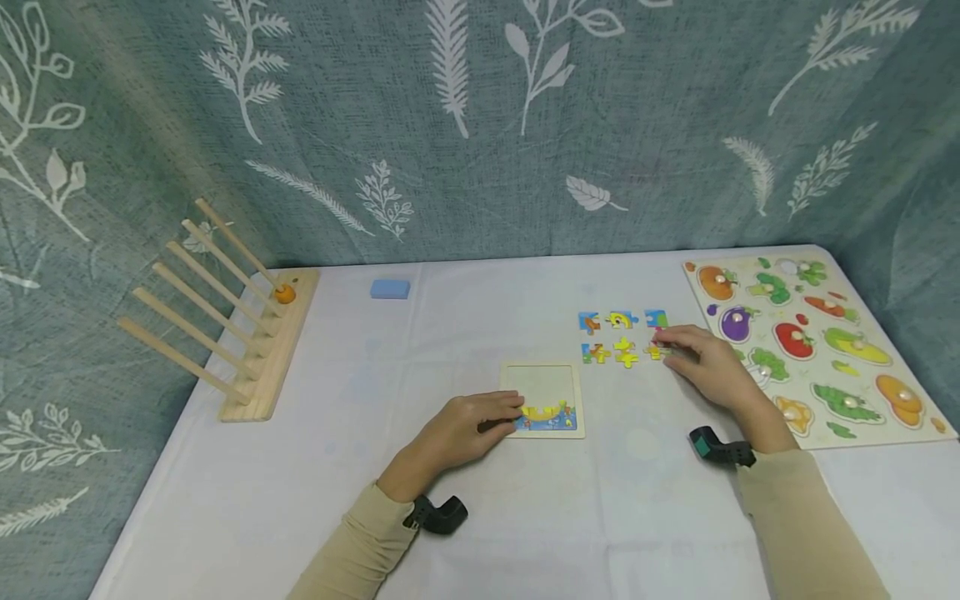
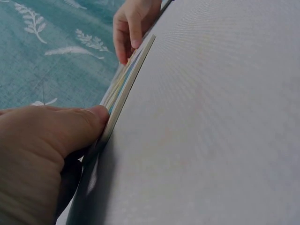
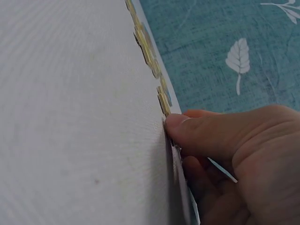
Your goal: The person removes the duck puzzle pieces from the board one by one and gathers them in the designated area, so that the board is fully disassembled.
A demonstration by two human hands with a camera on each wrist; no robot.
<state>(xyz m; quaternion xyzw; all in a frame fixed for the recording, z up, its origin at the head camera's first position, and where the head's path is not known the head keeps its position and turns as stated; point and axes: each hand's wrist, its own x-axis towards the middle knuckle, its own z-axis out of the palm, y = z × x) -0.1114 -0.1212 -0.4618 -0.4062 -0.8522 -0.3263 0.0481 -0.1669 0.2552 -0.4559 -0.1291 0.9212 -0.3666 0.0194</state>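
Note:
A small square wooden puzzle tray (image 1: pixel 581 400) lies mid-table, its lower rows filled with blue and yellow pieces and its upper part bare. My left hand (image 1: pixel 468 425) holds the tray by its left edge, the fingers over the rim. The thumb (image 2: pixel 93 117) presses against the near edge in the left wrist view. Beyond the tray, several loose jigsaw pieces (image 1: pixel 625 352) lie in two rows. With thumb and index finger, my right hand (image 1: pixel 705 367) pinches the lower right jigsaw piece (image 1: pixel 653 352), partly covered by the fingers. In the right wrist view, the thumb (image 3: pixel 180 126) meets the row's end.
A vegetable peg puzzle board (image 1: pixel 813 367) lies at the right, partly beneath the right forearm. At the left stands a wooden base with several slanting pegs (image 1: pixel 281 358), an orange bead (image 1: pixel 285 293) on one. A blue block (image 1: pixel 390 289) lies near the back edge.

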